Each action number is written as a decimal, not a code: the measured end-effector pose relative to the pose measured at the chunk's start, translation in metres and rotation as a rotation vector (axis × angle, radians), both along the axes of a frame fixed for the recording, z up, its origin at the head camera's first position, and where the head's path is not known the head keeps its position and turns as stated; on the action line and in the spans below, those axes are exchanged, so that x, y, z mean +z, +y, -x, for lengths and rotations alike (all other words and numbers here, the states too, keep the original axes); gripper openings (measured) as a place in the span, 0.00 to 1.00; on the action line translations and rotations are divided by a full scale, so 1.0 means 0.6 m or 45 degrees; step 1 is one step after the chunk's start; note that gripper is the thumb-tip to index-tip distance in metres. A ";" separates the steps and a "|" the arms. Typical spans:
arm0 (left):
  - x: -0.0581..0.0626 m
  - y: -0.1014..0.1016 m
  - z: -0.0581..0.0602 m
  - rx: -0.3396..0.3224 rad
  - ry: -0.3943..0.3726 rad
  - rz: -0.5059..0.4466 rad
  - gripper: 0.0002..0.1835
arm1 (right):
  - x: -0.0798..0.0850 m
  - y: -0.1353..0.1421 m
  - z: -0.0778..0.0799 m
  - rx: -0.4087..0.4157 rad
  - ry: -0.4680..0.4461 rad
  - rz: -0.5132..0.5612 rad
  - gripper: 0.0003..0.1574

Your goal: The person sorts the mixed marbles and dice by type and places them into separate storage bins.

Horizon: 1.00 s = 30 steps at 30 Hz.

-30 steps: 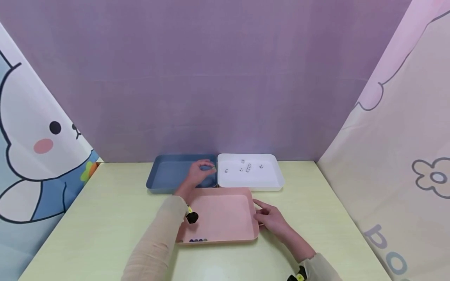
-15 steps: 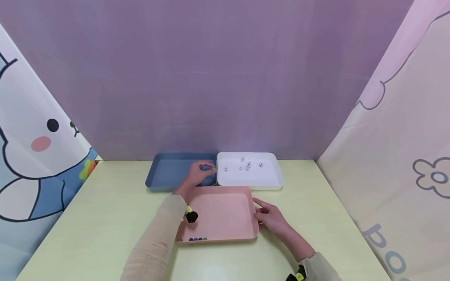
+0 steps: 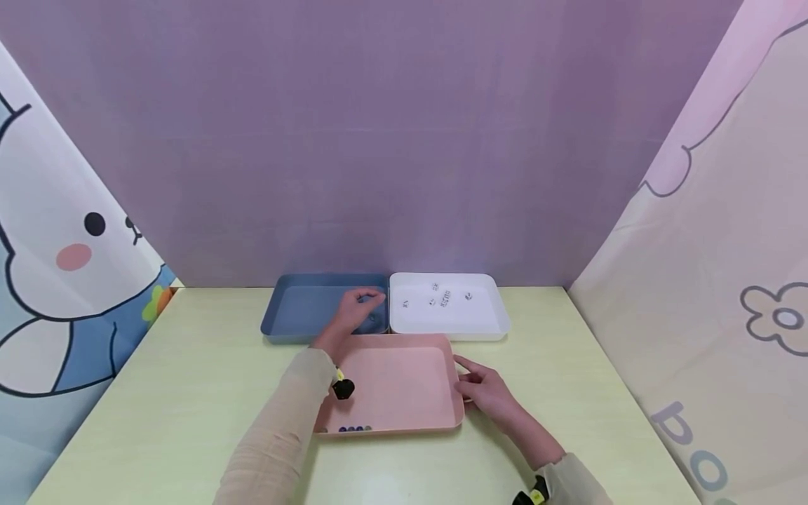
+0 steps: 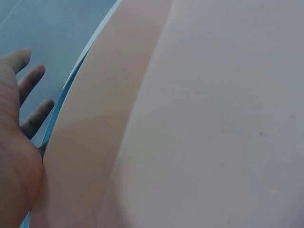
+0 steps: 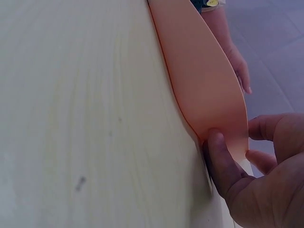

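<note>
On the bench [image 3: 158, 393], the pink tray [image 3: 404, 386] is gripped at its right side by the right hand [image 3: 489, 395]. The left hand [image 3: 351, 312] is held over the blue tray [image 3: 306, 305], fingers relaxed.

A pale yellow, faintly streaked tabletop [image 3: 158, 393] bears three shallow rectangular trays. Toward its far edge, a grey-blue tray [image 3: 303, 301] lies on the left, side by side with a white tray [image 3: 476, 321] on the right. Nearer, a pink tray [image 3: 404, 386] sits close before both; whether they touch is unclear.
</note>
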<state>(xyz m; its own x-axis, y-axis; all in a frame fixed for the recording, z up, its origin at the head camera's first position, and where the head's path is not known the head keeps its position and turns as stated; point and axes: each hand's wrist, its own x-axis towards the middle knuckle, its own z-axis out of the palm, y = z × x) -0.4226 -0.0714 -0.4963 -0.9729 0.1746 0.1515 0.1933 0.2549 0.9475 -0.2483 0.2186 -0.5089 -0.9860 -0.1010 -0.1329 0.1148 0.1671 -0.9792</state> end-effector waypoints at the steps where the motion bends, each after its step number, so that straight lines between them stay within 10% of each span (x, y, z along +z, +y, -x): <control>1: 0.000 -0.001 -0.001 0.001 -0.007 0.002 0.18 | 0.000 0.000 -0.001 0.007 0.006 0.002 0.37; 16: 0.013 0.001 -0.011 -0.070 0.098 0.158 0.12 | -0.003 -0.005 -0.003 -0.002 -0.007 0.002 0.37; 30: 0.074 -0.004 -0.045 -0.391 0.252 0.386 0.04 | 0.009 -0.001 -0.005 -0.017 -0.009 0.009 0.36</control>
<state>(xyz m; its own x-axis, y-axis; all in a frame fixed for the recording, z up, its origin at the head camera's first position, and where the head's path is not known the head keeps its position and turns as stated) -0.3959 -0.0739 -0.4522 -0.8270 0.5145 0.2267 0.4723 0.4170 0.7766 -0.2452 0.2179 -0.5034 -0.9862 -0.0888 -0.1395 0.1242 0.1588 -0.9795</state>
